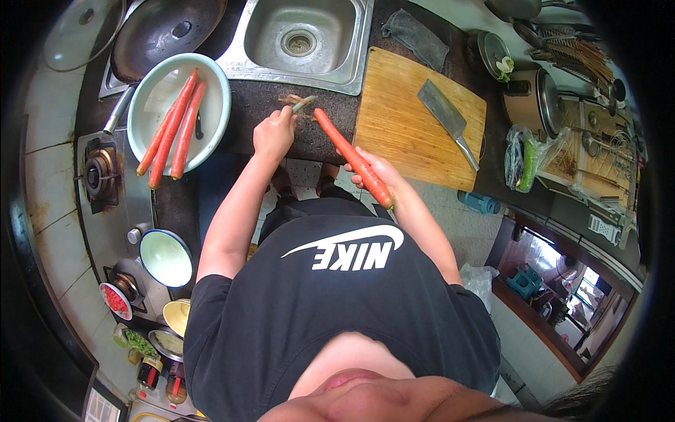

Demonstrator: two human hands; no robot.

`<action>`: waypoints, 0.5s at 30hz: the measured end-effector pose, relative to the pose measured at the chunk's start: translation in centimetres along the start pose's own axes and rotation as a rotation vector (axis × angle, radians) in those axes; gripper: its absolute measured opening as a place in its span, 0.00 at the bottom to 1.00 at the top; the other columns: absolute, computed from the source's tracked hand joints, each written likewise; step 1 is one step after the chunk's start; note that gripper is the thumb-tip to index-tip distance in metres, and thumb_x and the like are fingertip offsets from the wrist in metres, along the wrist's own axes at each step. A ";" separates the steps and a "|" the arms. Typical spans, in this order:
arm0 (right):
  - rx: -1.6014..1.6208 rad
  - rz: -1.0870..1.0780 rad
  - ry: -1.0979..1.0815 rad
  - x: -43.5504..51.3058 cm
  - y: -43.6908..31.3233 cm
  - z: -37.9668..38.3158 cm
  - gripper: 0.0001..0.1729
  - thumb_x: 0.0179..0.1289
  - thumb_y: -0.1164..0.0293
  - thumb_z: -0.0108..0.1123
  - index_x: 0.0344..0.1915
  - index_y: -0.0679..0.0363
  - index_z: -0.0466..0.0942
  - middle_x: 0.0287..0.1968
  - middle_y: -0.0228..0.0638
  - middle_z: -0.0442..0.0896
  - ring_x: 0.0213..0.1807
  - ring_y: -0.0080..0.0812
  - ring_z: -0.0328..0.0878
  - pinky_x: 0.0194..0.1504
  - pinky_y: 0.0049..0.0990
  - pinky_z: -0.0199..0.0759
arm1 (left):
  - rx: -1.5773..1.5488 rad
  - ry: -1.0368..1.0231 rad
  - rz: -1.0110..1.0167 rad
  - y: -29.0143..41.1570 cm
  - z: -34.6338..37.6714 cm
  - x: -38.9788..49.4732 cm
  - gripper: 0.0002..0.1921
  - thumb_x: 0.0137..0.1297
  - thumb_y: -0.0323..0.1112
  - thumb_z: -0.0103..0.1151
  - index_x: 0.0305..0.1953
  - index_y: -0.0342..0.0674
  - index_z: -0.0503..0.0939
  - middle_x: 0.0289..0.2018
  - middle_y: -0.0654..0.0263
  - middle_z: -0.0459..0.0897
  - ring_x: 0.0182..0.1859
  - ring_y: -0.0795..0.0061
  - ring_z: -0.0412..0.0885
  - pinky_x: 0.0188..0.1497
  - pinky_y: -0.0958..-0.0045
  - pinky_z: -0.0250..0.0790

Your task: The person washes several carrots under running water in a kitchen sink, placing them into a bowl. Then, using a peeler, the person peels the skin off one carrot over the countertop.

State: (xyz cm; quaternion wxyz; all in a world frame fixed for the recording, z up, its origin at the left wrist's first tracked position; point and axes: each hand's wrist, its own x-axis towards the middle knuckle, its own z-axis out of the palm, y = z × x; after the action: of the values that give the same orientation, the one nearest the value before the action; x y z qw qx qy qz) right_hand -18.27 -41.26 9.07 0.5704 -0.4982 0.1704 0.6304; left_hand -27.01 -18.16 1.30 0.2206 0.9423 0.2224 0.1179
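Observation:
In my left hand [274, 133] is a small tool with a pale greenish handle [304, 104], perhaps a peeler; its working end cannot be made out. My right hand [377, 169] grips a long carrot [350, 153] near its thick end, the thin tip pointing towards the tool but apart from it. Thin peelings [290, 99] lie on the dark counter by the sink. A pale enamel basin [225, 100] at the left holds several carrots [179, 121], their thick ends over its rim, and a dark-handled utensil [199, 126]. On the wooden cutting board [401, 132] rests a cleaver [443, 109].
The steel sink [337, 82] lies ahead, with a wok [158, 42] to its left and a grey cloth [416, 39] to its right. Gas burners [98, 173] and bowls [166, 258] stand at the left. A lidded pot [527, 103] and a bagged green vegetable [528, 161] are at the right.

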 end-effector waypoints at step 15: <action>0.013 -0.091 -0.004 0.8 0.4 -1.8 0.24 0.71 0.54 0.38 0.58 0.57 0.65 0.31 0.28 0.71 0.22 0.20 0.68 0.22 0.18 0.66 | -2.576 -1.124 -0.883 0.9 0.3 -2.4 0.20 0.72 0.46 0.31 0.47 0.36 0.70 0.17 0.73 0.61 0.18 0.81 0.61 0.21 0.77 0.60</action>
State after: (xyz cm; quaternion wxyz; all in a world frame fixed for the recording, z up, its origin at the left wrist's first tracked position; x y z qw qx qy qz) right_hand -17.75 -42.36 7.51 0.6021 -0.5004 0.1507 0.6037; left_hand -28.73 -20.09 1.16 0.9612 -0.1215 0.1163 -0.2185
